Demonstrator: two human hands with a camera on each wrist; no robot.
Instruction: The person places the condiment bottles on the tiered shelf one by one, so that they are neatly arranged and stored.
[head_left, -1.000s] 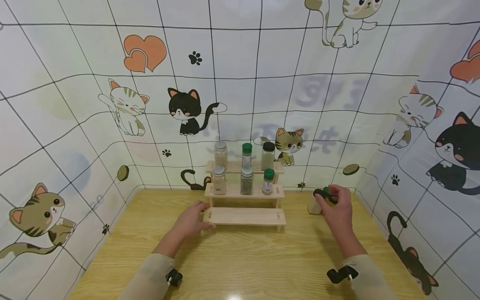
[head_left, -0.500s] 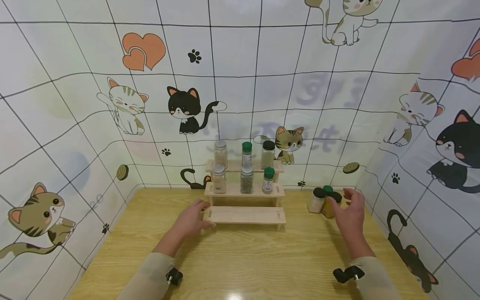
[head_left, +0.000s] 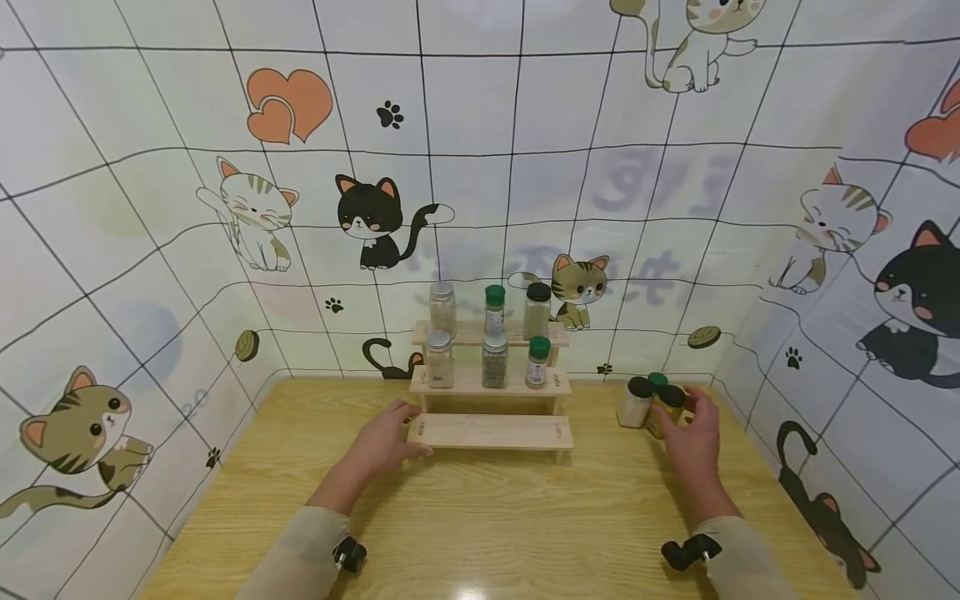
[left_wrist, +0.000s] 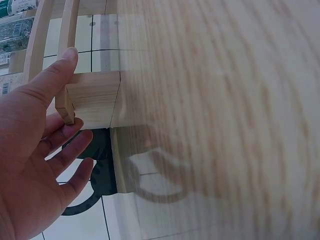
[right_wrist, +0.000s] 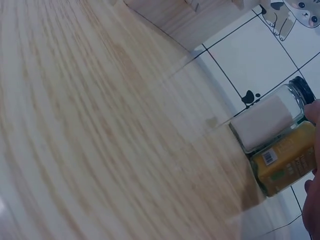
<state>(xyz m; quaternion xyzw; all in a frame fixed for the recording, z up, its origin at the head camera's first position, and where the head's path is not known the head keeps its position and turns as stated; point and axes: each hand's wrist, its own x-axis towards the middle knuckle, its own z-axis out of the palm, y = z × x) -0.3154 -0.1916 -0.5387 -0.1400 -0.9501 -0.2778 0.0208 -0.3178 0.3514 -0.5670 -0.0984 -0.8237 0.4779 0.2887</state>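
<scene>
My left hand (head_left: 381,439) holds the left end of the lowest shelf of a three-step wooden spice rack (head_left: 491,431). In the left wrist view its thumb lies on the shelf board (left_wrist: 64,104), with fingertips at the board's end. At the right, my right hand (head_left: 693,446) grips a black-lidded jar of yellow spice (right_wrist: 286,162), thumb in front and fingers on the far right side. Left of it stands a black-lidded jar of white contents (head_left: 634,406). Behind them shows the green lid of another jar (head_left: 657,380), its body mostly hidden.
On the middle step stand two silver-lidded jars (head_left: 438,362) and a green-lidded one (head_left: 537,364). The top step bears a silver-lidded jar (head_left: 442,308), a green-lidded jar (head_left: 495,310) and a black-lidded jar (head_left: 537,312). A cat-patterned cloth (head_left: 480,200) surrounds the wooden table (head_left: 480,517).
My right hand drew back to the right from above the jars, then came in around the yellow spice jar. My left hand stays at the rack.
</scene>
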